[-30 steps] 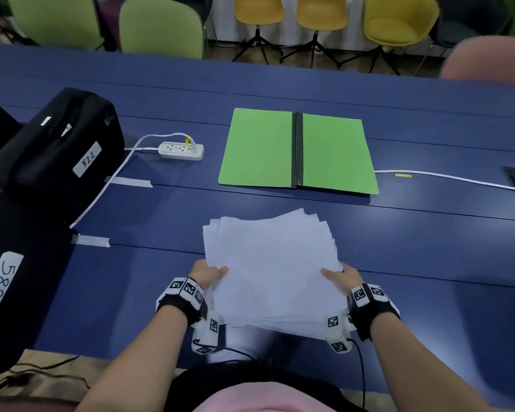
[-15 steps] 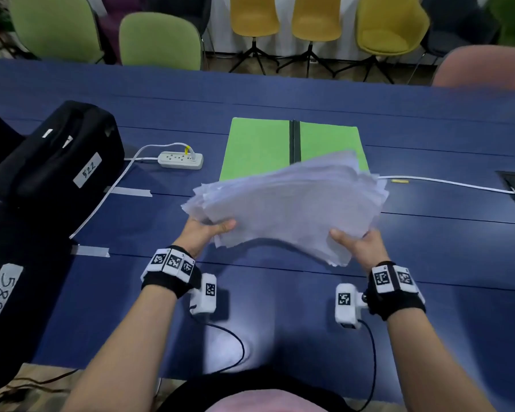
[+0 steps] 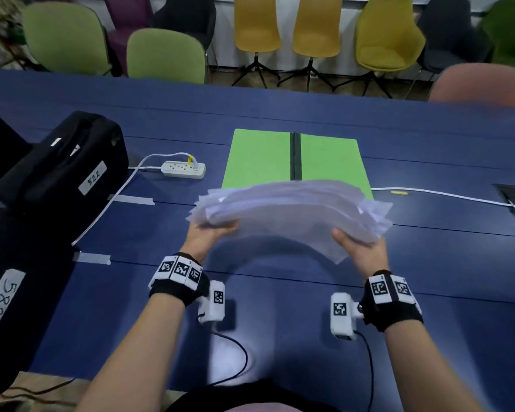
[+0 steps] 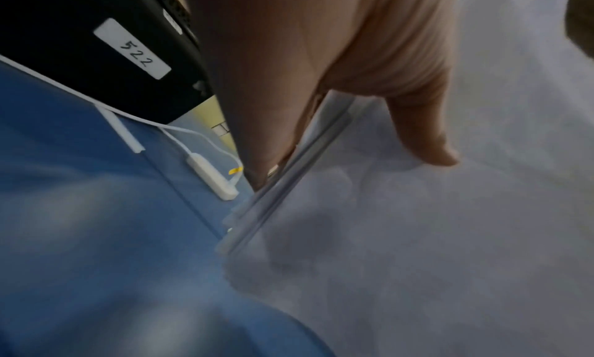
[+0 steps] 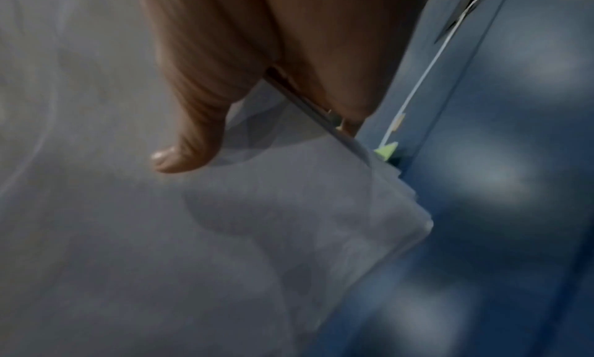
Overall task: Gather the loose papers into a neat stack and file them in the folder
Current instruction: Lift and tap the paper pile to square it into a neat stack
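A thick, uneven stack of white papers (image 3: 292,209) hangs in the air above the blue table (image 3: 280,307), bowed upward in the middle. My left hand (image 3: 211,233) grips its left edge, thumb on top (image 4: 424,139) and fingers beneath. My right hand (image 3: 360,248) grips the right edge the same way, thumb (image 5: 189,144) pressed on the top sheet (image 5: 160,235). The green folder (image 3: 262,156) lies open and flat just beyond the stack, with a dark spine down its middle. The papers hide the folder's near edge.
A white power strip (image 3: 183,169) and its cable lie left of the folder. Black cases labelled 522 (image 3: 63,171) and 582 (image 3: 9,292) stand at the left. A white cable (image 3: 446,196) runs right of the folder. Chairs line the table's far side.
Both hands lifted the stack off the table and carried it forward toward the folder. The sheets now bow upward and cover the folder's near edge.
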Available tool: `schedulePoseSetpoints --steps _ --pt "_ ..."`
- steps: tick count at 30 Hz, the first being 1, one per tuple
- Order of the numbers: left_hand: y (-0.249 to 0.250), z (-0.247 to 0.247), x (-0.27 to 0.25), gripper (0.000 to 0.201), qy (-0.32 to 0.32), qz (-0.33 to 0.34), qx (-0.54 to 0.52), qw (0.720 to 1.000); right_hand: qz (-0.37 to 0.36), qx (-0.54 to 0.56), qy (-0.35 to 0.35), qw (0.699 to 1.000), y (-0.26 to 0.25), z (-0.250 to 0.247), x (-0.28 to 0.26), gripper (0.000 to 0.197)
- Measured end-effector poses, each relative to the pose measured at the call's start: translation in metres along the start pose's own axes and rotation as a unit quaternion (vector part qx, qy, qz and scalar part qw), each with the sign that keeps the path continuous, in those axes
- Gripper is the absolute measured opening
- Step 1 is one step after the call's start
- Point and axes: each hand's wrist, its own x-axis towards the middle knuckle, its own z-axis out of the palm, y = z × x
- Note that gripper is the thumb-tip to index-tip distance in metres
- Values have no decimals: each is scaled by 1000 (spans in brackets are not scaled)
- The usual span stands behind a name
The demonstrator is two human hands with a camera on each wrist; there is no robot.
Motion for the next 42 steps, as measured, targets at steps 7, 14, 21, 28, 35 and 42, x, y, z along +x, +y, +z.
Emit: schedulePoseSetpoints --steps 7,14,21,28,35,42 --pt "-13 -6 2 66 -30 -39 34 998 87 8 6 996 31 -3 -7 31" --pt "5 14 7 42 22 -9 14 1000 -8 21 11 1000 1 12 12 21" --pt "-11 23 14 70 93 -24 0 995 -16 16 32 999 3 18 15 12" --pt "1 44 26 59 210 -1 -30 977 -40 13 82 996 -6 21 29 9" --pt "3 50 37 42 227 -8 -24 974 -53 48 124 990 0 21 40 12" --pt "4 60 43 74 253 0 3 968 -38 51 101 993 -2 26 46 18"
